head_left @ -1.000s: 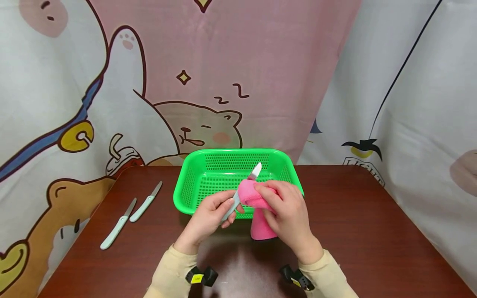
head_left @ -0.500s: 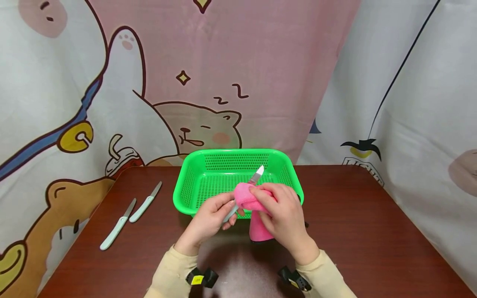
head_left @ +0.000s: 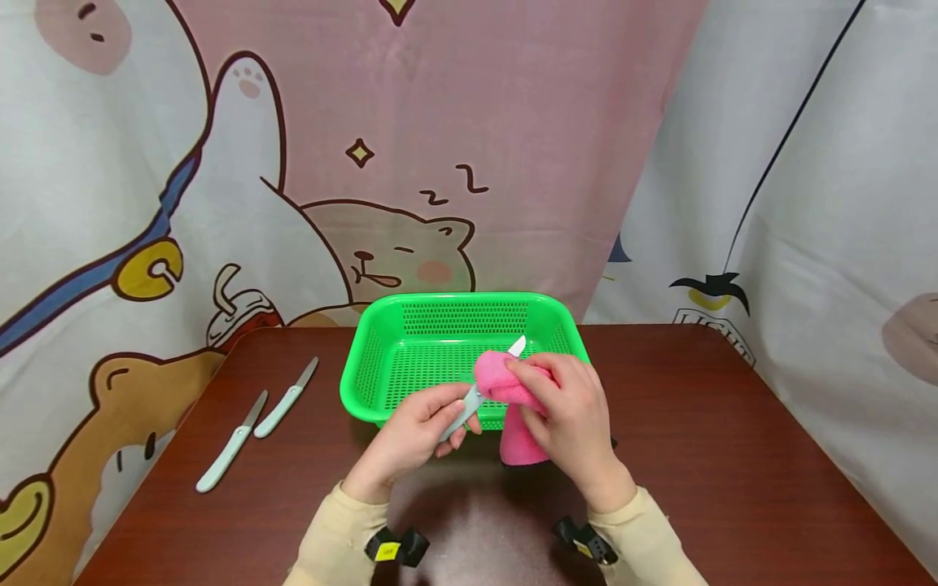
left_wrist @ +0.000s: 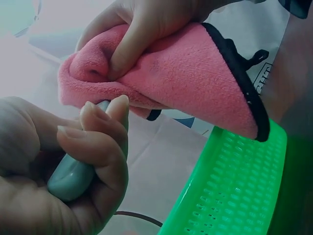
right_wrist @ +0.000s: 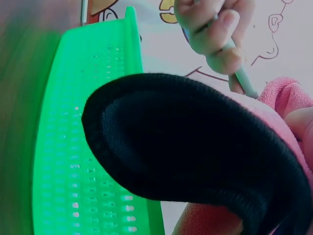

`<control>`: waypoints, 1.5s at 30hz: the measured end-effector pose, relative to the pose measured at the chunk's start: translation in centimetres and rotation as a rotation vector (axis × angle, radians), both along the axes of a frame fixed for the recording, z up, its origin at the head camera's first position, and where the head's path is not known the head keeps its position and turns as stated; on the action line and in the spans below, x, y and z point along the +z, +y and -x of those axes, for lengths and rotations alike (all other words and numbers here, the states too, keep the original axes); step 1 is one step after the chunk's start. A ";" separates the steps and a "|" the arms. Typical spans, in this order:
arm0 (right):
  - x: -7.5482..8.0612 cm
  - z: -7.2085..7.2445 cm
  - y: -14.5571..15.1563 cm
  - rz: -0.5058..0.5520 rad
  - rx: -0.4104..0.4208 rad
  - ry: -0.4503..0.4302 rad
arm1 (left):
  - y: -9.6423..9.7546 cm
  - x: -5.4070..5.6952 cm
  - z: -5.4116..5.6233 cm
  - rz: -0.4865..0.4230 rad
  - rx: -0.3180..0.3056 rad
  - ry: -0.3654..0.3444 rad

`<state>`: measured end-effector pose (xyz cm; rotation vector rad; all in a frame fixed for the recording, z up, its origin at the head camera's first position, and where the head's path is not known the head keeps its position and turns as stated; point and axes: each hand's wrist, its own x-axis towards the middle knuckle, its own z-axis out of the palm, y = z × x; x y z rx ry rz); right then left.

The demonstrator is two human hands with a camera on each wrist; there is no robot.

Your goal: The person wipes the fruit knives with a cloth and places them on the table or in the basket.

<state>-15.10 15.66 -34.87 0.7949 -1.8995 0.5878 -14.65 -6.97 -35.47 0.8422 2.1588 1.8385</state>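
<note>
my left hand [head_left: 418, 425] has its fingers curled round the handle of a knife [head_left: 458, 413], which slants away to my right, above the near side of the basket [head_left: 469, 313]. my right hand [head_left: 575, 411] pinches a pink cloth [head_left: 497, 378] folded around the blade, the tip poking out beyond. a second knife [head_left: 233, 449] and third knife [head_left: 287, 407] lie on the table [head_left: 733, 448], left of the basket.

A curtained tabletop nook — cartoon cloth [head_left: 528, 163] hanging behind a table [head_left: 696, 439].
</note>
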 end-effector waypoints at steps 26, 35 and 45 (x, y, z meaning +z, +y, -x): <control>1.0 0.8 4.3 0.131 -0.180 -0.068 | -0.4 -0.1 0.4 0.061 0.029 0.017; 1.4 0.5 4.5 0.156 -0.165 -0.062 | -0.8 0.5 0.4 -0.010 0.185 -0.022; 1.7 0.3 4.4 0.163 -0.150 -0.052 | -0.8 1.1 -0.1 0.082 0.487 0.285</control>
